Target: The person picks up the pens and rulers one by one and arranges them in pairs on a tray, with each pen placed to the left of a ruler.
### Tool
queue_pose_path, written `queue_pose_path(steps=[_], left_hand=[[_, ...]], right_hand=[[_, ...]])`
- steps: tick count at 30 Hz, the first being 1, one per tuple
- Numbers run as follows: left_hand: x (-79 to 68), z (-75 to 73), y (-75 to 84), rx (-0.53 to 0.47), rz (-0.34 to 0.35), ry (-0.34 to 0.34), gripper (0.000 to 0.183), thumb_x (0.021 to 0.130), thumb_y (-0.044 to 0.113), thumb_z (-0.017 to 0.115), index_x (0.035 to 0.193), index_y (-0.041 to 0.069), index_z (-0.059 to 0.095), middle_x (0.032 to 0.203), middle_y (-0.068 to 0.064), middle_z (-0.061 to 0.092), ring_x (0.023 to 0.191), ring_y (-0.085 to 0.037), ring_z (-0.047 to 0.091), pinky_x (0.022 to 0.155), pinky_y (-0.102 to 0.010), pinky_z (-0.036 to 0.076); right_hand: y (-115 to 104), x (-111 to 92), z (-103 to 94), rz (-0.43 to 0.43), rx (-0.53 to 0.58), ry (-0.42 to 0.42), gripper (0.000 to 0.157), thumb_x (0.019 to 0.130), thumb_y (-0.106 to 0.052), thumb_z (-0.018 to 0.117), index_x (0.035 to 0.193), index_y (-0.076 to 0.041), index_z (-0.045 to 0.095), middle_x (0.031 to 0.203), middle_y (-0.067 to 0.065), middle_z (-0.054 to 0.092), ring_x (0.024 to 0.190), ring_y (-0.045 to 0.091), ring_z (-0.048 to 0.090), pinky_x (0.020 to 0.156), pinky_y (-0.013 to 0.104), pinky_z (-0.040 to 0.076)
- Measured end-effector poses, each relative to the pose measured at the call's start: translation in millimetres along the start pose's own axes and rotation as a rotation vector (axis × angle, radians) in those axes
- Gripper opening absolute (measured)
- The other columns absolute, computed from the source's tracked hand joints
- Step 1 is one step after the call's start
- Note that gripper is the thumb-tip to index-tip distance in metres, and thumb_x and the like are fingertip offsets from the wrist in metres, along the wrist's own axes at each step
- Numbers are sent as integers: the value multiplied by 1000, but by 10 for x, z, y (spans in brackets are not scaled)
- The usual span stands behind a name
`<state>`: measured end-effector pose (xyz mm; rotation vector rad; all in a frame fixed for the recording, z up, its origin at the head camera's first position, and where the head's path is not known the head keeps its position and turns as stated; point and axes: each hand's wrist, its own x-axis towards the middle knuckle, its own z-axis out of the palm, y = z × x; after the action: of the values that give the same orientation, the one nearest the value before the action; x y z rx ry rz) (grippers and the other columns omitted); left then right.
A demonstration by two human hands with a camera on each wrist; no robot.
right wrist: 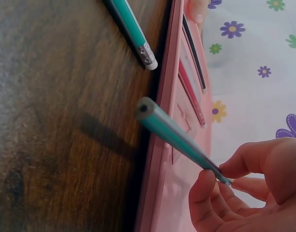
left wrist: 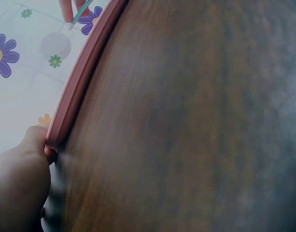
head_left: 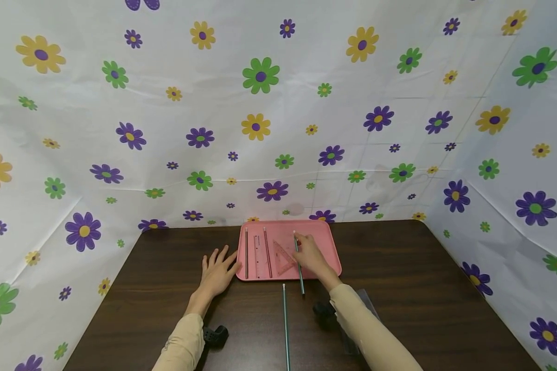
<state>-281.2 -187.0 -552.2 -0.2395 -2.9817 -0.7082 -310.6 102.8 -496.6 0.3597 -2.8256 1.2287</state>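
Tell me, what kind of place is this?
Probably an indoor desk spot, perhaps set up for filming, though I can't tell which building. You can see a dark wooden table, a flowery backdrop behind it, and a pink tray holding pencils and a ruler.

Head view bright; left wrist view dim, tabletop [left wrist: 177, 121] blurred.

The pencil [right wrist: 177, 137] I pinch looks smooth and glossy, the tray [head_left: 323, 238] satiny plastic. The table [head_left: 399, 273] shows shiny wood grain, the far sheet [head_left: 222, 103] smooth but creased.
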Motion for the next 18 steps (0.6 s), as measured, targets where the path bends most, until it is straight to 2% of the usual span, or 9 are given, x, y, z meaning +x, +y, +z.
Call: queue_pose_path(steps=[4,8,11,14,16,18], left_hand=[[-4,-7,3,1,-1,-6,56,103,50,44,151,22,46,163,-16,27,151,-45,16,117,-70,1],[-1,-9,-1,6,1,-7,56,103,50,44,151,22,46,163,-16,27,151,-46,16,116,-70,1],[-3,-11,-1,-1,2,0,55,103,50,44,150,22,46,163,-16,27,150,-46,16,116,-70,1],[-3,-9,-3,-2,6,4,54,103,49,45,150,21,47,163,-17,28,150,-46,17,116,-70,1],[-4,-8,-3,4,9,3,54,103,48,45,150,21,47,163,-17,28,150,-46,17,116,-70,2],[-3,-7,0,12,9,-3,55,103,48,44,151,21,46,163,-16,28,150,-45,17,116,-70,2]], right_hand=[[18,40,11,10,-7,-5,61,84,3,62,143,7,47,118,27,57,89,25,54,67,30,44],[35,83,22,-15,-31,8,55,83,4,60,137,11,52,119,29,60,90,27,54,75,35,46],[59,130,40,-27,-32,15,53,82,7,57,134,13,54,117,29,62,78,22,50,69,31,42],[83,182,57,-17,-6,8,52,83,10,55,134,13,54,103,28,63,60,15,38,58,26,33],[95,213,65,-14,-3,7,51,83,11,56,134,13,54,97,28,63,57,13,34,57,24,31],[100,235,68,-12,-8,11,51,82,12,55,133,13,55,101,30,66,59,14,38,59,26,34]])
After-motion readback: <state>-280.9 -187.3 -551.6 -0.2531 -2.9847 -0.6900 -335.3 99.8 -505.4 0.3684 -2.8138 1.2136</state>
